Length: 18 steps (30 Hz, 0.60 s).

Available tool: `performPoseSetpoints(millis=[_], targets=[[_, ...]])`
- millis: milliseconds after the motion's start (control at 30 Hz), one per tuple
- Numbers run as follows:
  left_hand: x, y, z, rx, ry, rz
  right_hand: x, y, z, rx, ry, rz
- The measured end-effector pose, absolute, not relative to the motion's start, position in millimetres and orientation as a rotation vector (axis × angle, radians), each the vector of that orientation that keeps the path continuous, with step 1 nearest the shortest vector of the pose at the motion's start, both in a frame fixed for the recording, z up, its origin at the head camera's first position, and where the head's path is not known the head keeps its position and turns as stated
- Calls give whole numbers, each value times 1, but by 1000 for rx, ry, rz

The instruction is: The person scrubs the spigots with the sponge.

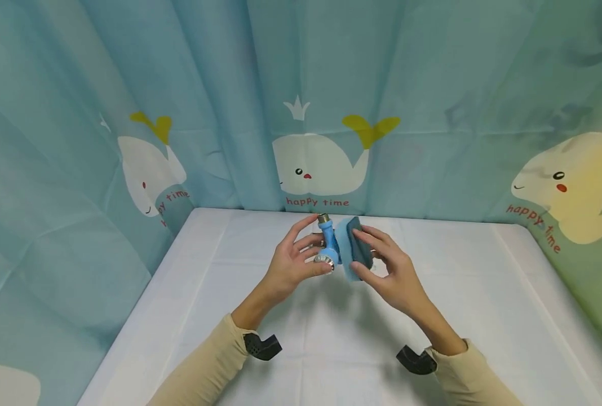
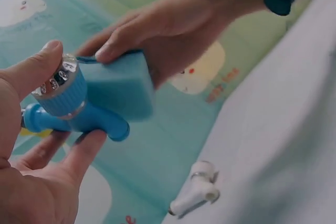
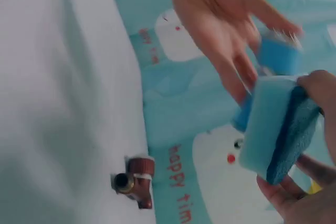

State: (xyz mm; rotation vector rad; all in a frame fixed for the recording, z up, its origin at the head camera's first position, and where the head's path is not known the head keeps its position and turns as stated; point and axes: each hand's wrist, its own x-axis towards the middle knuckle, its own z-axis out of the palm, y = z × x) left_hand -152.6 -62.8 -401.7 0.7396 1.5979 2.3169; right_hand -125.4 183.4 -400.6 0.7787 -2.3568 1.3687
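My left hand (image 1: 292, 260) holds a small blue tap (image 1: 327, 237) with a brass threaded end and a silvery ribbed knob. In the left wrist view the thumb rests by the knob of the blue tap (image 2: 79, 106), and fingers support its body from below. My right hand (image 1: 394, 268) grips a sponge (image 1: 345, 248), light blue foam with a darker scouring side, between thumb and fingers. The foam face is turned to the tap and overlaps it in the head view. Both are held up over the white table (image 1: 220, 338).
A white tap (image 2: 198, 188) lies on the table in the left wrist view. A reddish-brown tap (image 3: 137, 182) with a brass-rimmed opening lies near the table's edge in the right wrist view. Blue-green curtains (image 1: 220, 73) with printed whales hang around the table.
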Motion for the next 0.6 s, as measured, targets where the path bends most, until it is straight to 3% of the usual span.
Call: performPoseSetpoints(millis=[133, 600], targets=[[-152, -63, -400, 699, 1620, 2332, -124, 178, -400, 825, -2310, 1076], [-155, -66, -403, 575, 1903, 2144, -132, 180, -395, 947, -2269, 732]])
